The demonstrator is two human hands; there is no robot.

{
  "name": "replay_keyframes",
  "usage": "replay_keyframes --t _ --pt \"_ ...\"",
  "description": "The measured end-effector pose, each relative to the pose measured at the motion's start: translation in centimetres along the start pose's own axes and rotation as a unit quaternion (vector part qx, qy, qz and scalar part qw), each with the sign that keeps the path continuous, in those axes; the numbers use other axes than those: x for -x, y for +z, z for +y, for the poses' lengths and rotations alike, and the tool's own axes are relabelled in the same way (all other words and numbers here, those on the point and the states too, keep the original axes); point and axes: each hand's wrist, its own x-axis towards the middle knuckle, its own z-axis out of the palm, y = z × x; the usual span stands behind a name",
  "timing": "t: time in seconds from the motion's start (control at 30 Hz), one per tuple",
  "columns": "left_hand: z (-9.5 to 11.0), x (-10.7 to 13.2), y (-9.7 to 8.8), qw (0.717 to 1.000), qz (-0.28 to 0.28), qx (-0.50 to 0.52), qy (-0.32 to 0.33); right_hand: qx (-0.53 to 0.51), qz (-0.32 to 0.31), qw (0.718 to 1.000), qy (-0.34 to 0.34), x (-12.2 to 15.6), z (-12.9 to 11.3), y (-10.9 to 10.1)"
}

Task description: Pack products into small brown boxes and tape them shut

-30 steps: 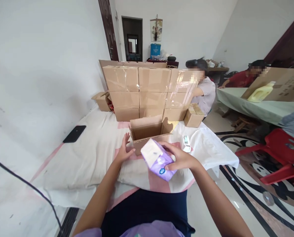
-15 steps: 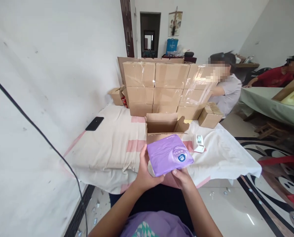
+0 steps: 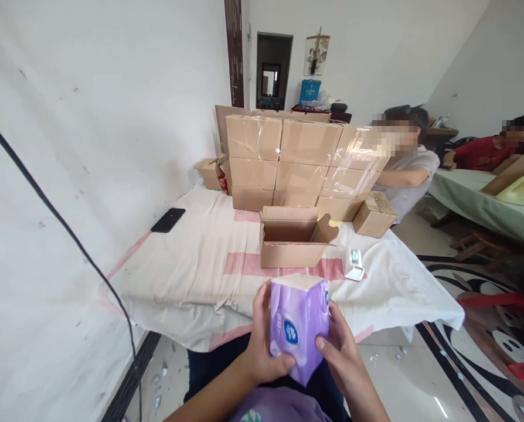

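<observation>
Both my hands grip a purple tissue pack (image 3: 298, 325) with a blue round logo, held upright close to my body, below the table edge. My left hand (image 3: 259, 346) wraps its left side, fingers closed on it. My right hand (image 3: 339, 346) clasps its right side. Beyond the pack, an open brown cardboard box (image 3: 293, 240) stands on the cloth-covered table (image 3: 191, 275), its flaps up and its inside hidden from here.
Taped cardboard boxes (image 3: 288, 161) are stacked at the table's far end. A black phone (image 3: 168, 220) lies at the left, a small white device (image 3: 352, 264) right of the open box. A person (image 3: 409, 170) sits behind the stack; another person (image 3: 490, 149) at a green table.
The purple pack went from lying flat near the open box to upright and nearer my body. My left hand, earlier resting by the box, came to hold the pack.
</observation>
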Motion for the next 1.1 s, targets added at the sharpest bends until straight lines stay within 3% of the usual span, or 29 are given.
replay_keyframes --t 0.07,0.13,0.23,0.37,0.47,0.57,0.63,0.7,0.8,0.9,0.97,1.1 --pt "0.4 0.0 -0.1 0.991 -0.074 0.034 -0.104 0.066 -0.007 0.998 -0.012 -0.2 -0.1 -0.7" --pt "0.3 -0.2 0.0 0.990 -0.078 0.003 -0.121 0.136 -0.014 0.990 -0.033 -0.5 -0.7 -1.0" --pt "-0.2 -0.5 0.7 0.993 -0.051 -0.102 -0.025 0.228 -0.047 0.970 -0.066 -0.8 -2.1 -0.4" --pt "-0.8 -0.8 0.7 0.975 -0.084 -0.150 0.138 0.357 -0.064 0.925 -0.113 -1.8 -4.9 0.6" --pt "-0.8 -0.8 -0.2 0.972 -0.093 -0.123 0.175 0.395 -0.111 0.888 -0.208 -3.6 -8.5 0.0" --pt "-1.2 -0.4 -1.3 0.980 -0.054 -0.110 0.159 0.373 -0.062 0.850 -0.366 -6.8 -13.4 -0.5" --pt "-1.8 -0.2 -1.8 0.985 -0.025 -0.117 0.127 0.386 0.011 0.796 -0.466 -10.1 -16.2 0.0" --pt "-2.4 -0.1 -2.2 0.987 -0.006 -0.121 0.103 0.476 0.007 0.721 -0.503 -14.2 -17.9 1.4" --pt "-3.0 0.0 -2.7 0.987 0.010 -0.139 0.086 0.677 -0.148 0.589 -0.416 -20.5 -17.4 3.8" --pt "-3.5 0.3 -3.3 0.981 0.009 -0.182 0.068 0.772 -0.293 0.467 -0.316 -25.0 -14.7 5.5" --pt "-4.2 0.7 -3.7 0.975 0.002 -0.216 0.047 0.788 -0.343 0.433 -0.271 -26.7 -12.9 5.9" --pt "-6.0 1.2 -4.5 0.960 -0.043 -0.275 -0.014 0.790 -0.368 0.423 -0.247 -28.0 -10.9 6.0"
